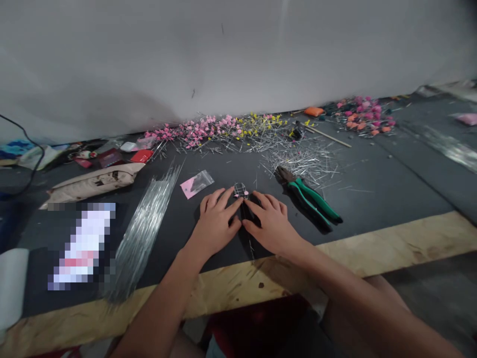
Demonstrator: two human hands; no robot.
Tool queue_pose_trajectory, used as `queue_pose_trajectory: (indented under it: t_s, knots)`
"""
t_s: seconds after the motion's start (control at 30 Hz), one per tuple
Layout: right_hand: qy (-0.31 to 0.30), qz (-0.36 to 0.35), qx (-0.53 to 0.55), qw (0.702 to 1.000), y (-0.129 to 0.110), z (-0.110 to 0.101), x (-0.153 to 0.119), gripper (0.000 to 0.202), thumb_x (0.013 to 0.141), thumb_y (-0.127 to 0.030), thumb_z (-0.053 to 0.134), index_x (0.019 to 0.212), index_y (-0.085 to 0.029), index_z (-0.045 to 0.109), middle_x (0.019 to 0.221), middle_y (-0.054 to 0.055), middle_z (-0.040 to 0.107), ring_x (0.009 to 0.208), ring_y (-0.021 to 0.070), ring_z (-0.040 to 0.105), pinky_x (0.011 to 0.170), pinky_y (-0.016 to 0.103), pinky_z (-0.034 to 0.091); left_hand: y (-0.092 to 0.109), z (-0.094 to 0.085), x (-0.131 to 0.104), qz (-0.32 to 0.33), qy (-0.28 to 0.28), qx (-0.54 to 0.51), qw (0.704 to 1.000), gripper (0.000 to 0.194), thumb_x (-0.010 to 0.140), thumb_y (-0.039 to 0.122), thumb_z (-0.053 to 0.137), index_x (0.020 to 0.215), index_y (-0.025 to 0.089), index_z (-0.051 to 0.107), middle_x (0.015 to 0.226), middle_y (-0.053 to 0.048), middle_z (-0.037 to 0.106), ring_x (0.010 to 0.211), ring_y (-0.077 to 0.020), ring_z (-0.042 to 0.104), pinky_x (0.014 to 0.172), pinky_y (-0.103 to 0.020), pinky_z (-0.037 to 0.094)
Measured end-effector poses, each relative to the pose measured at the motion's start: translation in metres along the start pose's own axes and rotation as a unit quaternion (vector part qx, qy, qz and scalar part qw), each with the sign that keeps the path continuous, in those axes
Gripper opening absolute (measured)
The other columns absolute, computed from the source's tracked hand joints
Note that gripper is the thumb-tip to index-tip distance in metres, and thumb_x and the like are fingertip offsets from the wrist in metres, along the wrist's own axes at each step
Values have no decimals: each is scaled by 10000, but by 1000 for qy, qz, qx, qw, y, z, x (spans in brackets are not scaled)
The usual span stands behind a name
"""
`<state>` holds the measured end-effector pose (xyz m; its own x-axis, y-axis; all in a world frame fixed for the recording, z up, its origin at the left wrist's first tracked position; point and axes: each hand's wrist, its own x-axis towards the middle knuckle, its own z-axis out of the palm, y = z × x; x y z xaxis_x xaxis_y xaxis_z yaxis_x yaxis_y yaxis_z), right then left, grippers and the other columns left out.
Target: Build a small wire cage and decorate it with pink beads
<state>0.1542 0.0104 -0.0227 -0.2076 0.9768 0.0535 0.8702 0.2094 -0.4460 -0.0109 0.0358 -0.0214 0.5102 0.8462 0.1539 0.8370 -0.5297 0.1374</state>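
Steadying, it seems, a pink-dotted wire grid on the worktop, the left hand and right hand are bracketing its near end, fingers loosely spread—whether pinching, I cannot tell—with green-handled pliers lying within reach.

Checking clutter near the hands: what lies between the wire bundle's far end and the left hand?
Head view: a small pink-and-clear zip bag lies between the wire bundle and left hand.
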Motion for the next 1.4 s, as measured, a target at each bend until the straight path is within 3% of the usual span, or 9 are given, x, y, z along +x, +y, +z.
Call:
queue_pose_trajectory:
  t_s: [0.53,0.83,1.4]
  knots:
    - [10,3,-4,1000,2,4,1,436,829,-387,446,1246,-269,493,1366,86,406,1249,279,305,974,463,259,-2,2,0,-14,6,-45,999,485,794,202,451,1278,229,425,1392,-77,377,1276,-265,279,1025,-478,231]
    - [5,2,-6,1000,0,-1,5,422,853,-368,421,1272,-331,460,1362,80,401,1226,292,322,946,474,284,-1,3,0,-45,13,-19,999,464,822,262,433,1284,228,421,1401,-97,361,1283,-289,272,1027,-512,213]
    - [7,0,-13,1000,0,1,6,390,862,-376,408,1241,-348,496,1363,76,393,1218,309,323,943,489,289,0,3,1,-39,3,4,999,441,826,258,425,1261,195,450,1402,-119,354,1271,-294,288,1016,-508,237]
